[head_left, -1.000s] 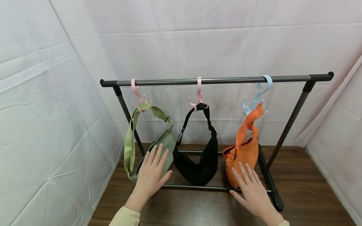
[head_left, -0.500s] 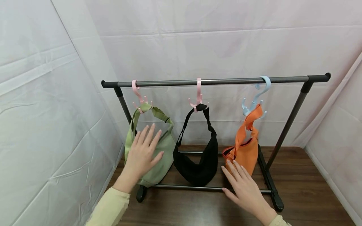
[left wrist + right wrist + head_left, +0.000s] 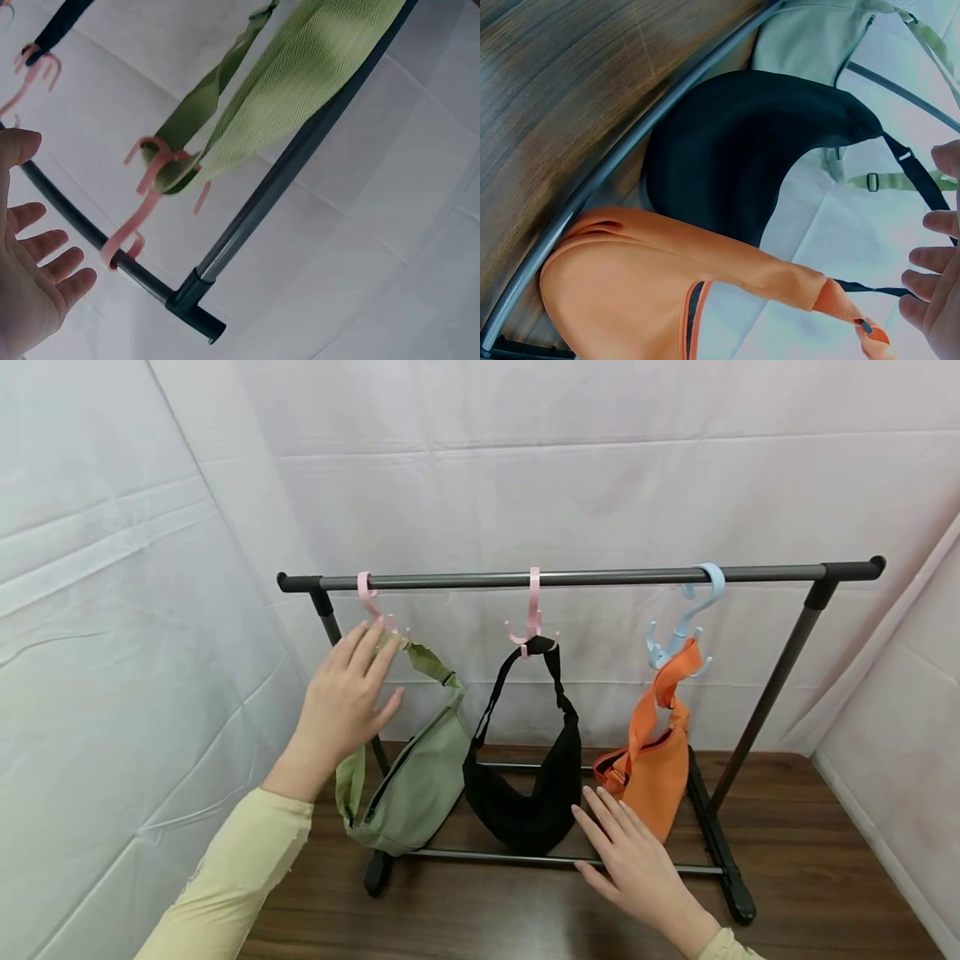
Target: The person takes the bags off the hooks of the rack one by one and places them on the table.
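Observation:
My left hand, fingers extended, is in front of the green bag's strap near the left pink hook; in the left wrist view it is apart from both. The green bag hangs by that strap. My right hand is spread low in front of the rack, nearest the orange bag, and holds nothing. A black bag hangs in the middle from another pink hook. The orange bag's strap loops over a light blue hook.
A dark metal rack carries the hooks on its top bar and stands on a brown wood-grain surface. White cloth walls rise behind it and on both sides. A lower bar runs across the rack's front.
My left hand has risen from in front of the green bag's body to its strap top, moving leftward. The right hand has shifted slightly left and lower. The bags hang as before.

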Demonstrator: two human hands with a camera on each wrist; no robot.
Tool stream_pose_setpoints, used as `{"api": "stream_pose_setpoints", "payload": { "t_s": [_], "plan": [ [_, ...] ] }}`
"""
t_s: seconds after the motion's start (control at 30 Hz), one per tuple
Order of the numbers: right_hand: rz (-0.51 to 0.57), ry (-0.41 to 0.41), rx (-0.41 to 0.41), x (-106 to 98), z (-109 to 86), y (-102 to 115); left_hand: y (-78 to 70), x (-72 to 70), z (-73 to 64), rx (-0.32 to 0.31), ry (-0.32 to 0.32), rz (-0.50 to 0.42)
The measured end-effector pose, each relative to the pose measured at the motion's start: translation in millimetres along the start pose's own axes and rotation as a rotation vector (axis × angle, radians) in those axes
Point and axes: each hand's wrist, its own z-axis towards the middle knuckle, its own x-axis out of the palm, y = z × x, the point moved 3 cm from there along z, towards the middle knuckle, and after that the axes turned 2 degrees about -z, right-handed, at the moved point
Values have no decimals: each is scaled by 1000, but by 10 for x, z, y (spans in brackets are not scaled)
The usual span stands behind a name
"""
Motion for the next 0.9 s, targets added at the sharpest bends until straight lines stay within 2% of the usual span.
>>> {"api": "stream_pose_setpoints", "payload": {
  "t_s": [0.27,0.57,0.7,0.9],
  "plan": [
    [11,31,-5,-4,20,35,218,-104,280,-44,-39,-9],
    [16,30,-3,11,12,54,411,-78,489,-45,-102,-46],
    [20,25,-12,26,2,69,482,-59,542,-51,-79,-92],
    [29,20,-25,52,-20,92,549,-34,584,-101,-30,-171]
  ]
}}
